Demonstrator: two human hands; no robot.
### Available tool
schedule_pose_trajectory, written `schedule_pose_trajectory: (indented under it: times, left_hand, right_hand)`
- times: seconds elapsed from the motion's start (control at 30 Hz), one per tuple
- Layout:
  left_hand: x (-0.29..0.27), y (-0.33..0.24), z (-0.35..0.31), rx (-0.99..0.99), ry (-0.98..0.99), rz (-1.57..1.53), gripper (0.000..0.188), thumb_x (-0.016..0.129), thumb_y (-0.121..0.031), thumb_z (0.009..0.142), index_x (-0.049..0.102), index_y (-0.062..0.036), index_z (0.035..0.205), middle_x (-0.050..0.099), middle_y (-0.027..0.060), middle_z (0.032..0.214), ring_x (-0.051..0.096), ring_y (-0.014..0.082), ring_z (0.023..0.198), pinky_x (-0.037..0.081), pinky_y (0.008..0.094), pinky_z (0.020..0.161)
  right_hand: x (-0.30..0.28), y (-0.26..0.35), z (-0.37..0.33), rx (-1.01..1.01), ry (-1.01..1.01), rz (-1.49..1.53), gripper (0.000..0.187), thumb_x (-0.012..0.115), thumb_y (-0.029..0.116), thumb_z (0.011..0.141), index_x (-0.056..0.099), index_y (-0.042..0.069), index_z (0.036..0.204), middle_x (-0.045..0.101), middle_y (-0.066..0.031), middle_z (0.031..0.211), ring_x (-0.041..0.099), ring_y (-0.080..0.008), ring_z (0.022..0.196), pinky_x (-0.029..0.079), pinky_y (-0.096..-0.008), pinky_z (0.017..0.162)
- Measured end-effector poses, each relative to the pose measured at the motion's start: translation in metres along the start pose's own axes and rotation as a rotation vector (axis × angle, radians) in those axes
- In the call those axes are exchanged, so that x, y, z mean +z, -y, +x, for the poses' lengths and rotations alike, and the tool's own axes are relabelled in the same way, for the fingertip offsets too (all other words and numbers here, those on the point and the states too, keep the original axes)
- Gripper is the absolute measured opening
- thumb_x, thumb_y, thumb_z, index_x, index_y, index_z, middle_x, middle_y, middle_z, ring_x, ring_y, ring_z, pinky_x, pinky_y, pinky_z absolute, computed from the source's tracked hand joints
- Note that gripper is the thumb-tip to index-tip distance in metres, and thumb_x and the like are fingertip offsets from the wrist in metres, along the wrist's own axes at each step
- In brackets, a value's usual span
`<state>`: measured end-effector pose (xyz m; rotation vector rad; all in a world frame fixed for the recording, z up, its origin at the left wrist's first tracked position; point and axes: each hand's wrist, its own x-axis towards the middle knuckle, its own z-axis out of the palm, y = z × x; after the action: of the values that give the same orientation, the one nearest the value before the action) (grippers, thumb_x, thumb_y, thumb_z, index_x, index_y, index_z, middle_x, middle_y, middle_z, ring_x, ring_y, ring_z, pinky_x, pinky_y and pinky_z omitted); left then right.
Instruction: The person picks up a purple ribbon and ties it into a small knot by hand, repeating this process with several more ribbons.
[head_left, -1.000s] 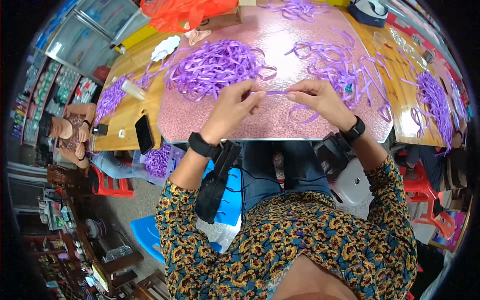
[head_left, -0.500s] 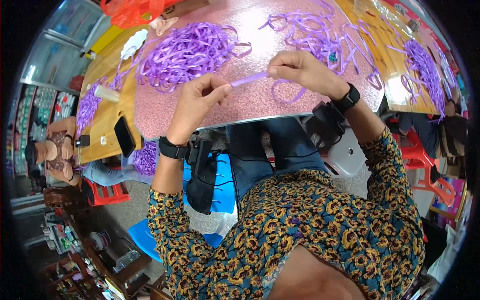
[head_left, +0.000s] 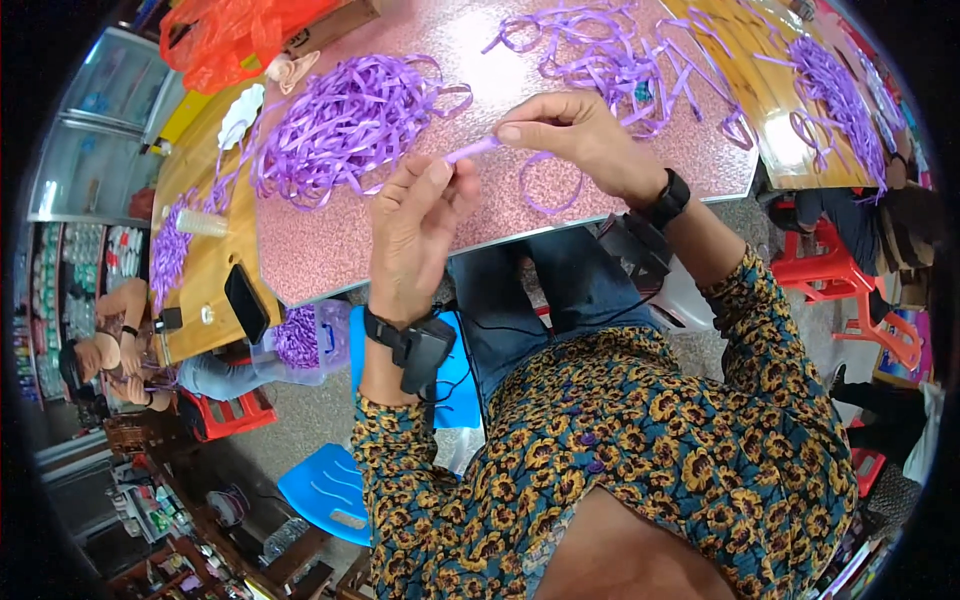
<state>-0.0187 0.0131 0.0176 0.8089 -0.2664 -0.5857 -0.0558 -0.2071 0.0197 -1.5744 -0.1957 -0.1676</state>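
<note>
A short stretch of purple ribbon (head_left: 472,150) runs between my two hands above the pink tabletop (head_left: 320,250). My left hand (head_left: 420,215) is closed on one end, pinching it between thumb and fingers with the palm turned partly up. At the other end, my right hand (head_left: 580,145) pinches the ribbon between thumb and forefinger. A loose ribbon loop (head_left: 527,190) lies on the table just below my right hand. Beyond my left hand sits a large tangled ribbon pile (head_left: 345,125); a looser ribbon heap (head_left: 605,75) spreads beyond my right hand.
An orange-red plastic bag (head_left: 235,40) lies at the far left beside a cardboard box (head_left: 335,25). On the wooden table at left are a black phone (head_left: 246,302) and a clear cup (head_left: 202,222). A person (head_left: 125,330) sits there. More ribbon (head_left: 840,110) lies at right, near red stools (head_left: 825,265).
My hands have come closer together, and the ribbon between them looks shorter. My left hand has rolled over, showing more of its palm. The whole view has shifted slightly.
</note>
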Motion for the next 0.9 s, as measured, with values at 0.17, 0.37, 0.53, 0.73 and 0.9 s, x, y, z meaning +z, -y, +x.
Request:
schedule_pose_trajectory:
  times: [0.17, 0.37, 0.53, 0.73, 0.9]
  left_hand:
    - [0.022, 0.04, 0.023, 0.309, -0.203, 0.092, 0.006, 0.064, -0.006, 0.091, 0.064, -0.0028, 0.096, 0.068, 0.0117, 0.097, 0.066, 0.0195, 0.091, 0.051, 0.0299, 0.088]
    - [0.008, 0.033, 0.035, 0.756, -0.185, 1.079, 0.01, 0.068, -0.002, 0.085, 0.064, -0.002, 0.093, 0.066, 0.0096, 0.096, 0.061, 0.0253, 0.099, 0.047, 0.0372, 0.09]
    - [0.021, 0.018, 0.04, 1.039, 0.23, 1.507, 0.016, 0.069, 0.003, 0.076, 0.063, -0.0014, 0.09, 0.063, 0.0128, 0.1, 0.06, 0.0331, 0.1, 0.047, 0.0422, 0.088]
    - [0.027, 0.01, 0.039, 1.113, 0.292, 1.672, 0.017, 0.069, 0.003, 0.076, 0.061, -0.0011, 0.09, 0.062, 0.0123, 0.1, 0.059, 0.0331, 0.102, 0.047, 0.042, 0.084]
    - [0.026, 0.019, 0.041, 1.066, 0.228, 1.628, 0.019, 0.07, 0.003, 0.076, 0.06, -0.0009, 0.091, 0.058, 0.014, 0.101, 0.057, 0.0325, 0.095, 0.046, 0.0417, 0.081]
  right_hand:
    - [0.019, -0.022, -0.002, 0.016, -0.206, -0.049, 0.014, 0.069, 0.016, 0.089, 0.072, 0.005, 0.098, 0.065, 0.0042, 0.084, 0.052, -0.0014, 0.074, 0.042, -0.0188, 0.065]
    - [0.014, -0.012, -0.007, -0.017, -0.134, 0.105, 0.021, 0.067, 0.023, 0.092, 0.072, 0.005, 0.101, 0.058, 0.0078, 0.075, 0.044, 0.0003, 0.066, 0.035, -0.0189, 0.056]
    - [-0.004, -0.003, -0.004, 0.178, -0.038, 0.066, 0.025, 0.069, 0.029, 0.09, 0.073, 0.007, 0.099, 0.054, 0.009, 0.067, 0.039, 0.0005, 0.06, 0.029, -0.0211, 0.05]
    - [-0.01, -0.005, 0.0, 0.114, 0.01, 0.058, 0.021, 0.069, 0.024, 0.09, 0.073, 0.005, 0.098, 0.059, 0.0065, 0.072, 0.043, 0.0004, 0.064, 0.033, -0.0197, 0.054]
    - [-0.006, -0.017, 0.006, -0.084, -0.059, -0.164, 0.016, 0.065, 0.015, 0.09, 0.072, 0.004, 0.098, 0.062, 0.0041, 0.078, 0.048, 0.0003, 0.069, 0.038, -0.0183, 0.058]
